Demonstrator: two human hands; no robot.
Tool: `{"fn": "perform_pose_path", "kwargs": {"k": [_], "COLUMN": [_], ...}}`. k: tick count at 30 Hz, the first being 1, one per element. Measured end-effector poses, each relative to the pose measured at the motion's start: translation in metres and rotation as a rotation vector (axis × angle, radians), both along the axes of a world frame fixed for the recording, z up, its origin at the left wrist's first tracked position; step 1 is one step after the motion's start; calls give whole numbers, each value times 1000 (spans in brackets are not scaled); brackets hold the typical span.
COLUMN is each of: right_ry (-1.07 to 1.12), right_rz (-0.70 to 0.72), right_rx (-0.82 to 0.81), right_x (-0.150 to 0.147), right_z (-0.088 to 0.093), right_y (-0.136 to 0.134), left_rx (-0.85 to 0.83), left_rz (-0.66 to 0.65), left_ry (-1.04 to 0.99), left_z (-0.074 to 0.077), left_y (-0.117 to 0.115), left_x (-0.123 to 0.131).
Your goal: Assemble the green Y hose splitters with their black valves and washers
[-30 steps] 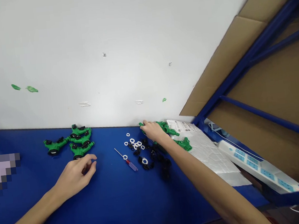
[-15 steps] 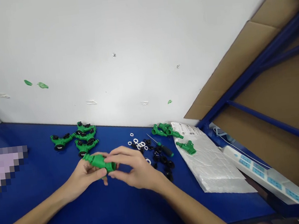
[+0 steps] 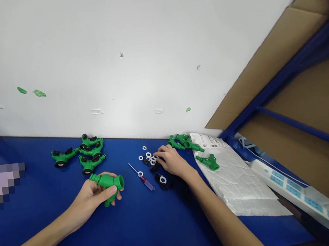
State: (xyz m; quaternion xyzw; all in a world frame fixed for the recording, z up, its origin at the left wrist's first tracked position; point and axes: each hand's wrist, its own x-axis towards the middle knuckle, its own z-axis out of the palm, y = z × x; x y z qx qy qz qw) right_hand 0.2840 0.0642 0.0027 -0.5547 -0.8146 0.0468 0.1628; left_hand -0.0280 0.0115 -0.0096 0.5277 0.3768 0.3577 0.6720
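The green Y-shaped hose splitter (image 3: 106, 180) sits in the left hand (image 3: 93, 194), which grips its body with the thumb across the front; its longest run lies roughly from ten to four o'clock, wide socket toward four. The white ring washers (image 3: 151, 158) lie at two o'clock from it, nearer the right hand (image 3: 172, 162), whose curled fingertips are at them from three o'clock; whether they pinch one, I cannot tell. The padded mailer (image 3: 235, 180) bears a label (image 3: 210, 141), its print too small to read.

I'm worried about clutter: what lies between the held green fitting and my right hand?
The head view shows a screwdriver, white rings and black parts there.
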Motion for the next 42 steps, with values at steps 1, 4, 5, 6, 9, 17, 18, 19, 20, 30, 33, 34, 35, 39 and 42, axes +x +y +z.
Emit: {"fn": "perform_pose_path", "kwargs": {"k": [1, 4, 5, 6, 9, 17, 18, 19, 20, 30, 33, 34, 35, 39, 42], "right_ry": [1, 36, 58, 86, 208, 991, 1134, 1241, 1313, 1151, 1015, 1016, 1055, 1354, 1378], "right_rz": [3, 10, 11, 13, 23, 118, 154, 182, 198, 153, 177, 175, 173, 213, 241], "right_rx": [-6, -18, -19, -18, -15, -298, -393, -469, -523, -292, -152, -151, -183, -597, -821], "right_x": [-2, -4, -3, -2, -1, -44, -54, -63, -71, -106, -108, -107, -106, -101, -102], "right_z": [-2, -5, -5, -4, 0, 6, 6, 5, 4, 4, 4, 3, 2, -2, -4], "right_y": [2, 5, 5, 4, 0, -35, -41, -46, -50, -78, -80, -80, -78, -72, -72], "left_rx": [-5, -21, -24, -26, -35, -223, -242, -257, -267, -267, -252, -252, -254, -274, -268], "left_rz": [3, 9, 12, 16, 24, 40, 30, 20, 13, -36, -53, -63, -77, -197, -257], "left_ry": [14, 30, 29, 29, 7, -223, -236, -248, -260, -265, -267, -274, -287, -361, -386], "left_z": [1, 5, 7, 9, 13, 12, 11, 10, 9, 8, 7, 7, 7, 7, 7], "left_y": [0, 1, 1, 1, 0, -8, -10, -12, -14, -20, -20, -19, -19, -19, -21], "left_x": [0, 0, 0, 1, 2, 6, 8, 9, 11, 21, 21, 21, 20, 19, 18]}}
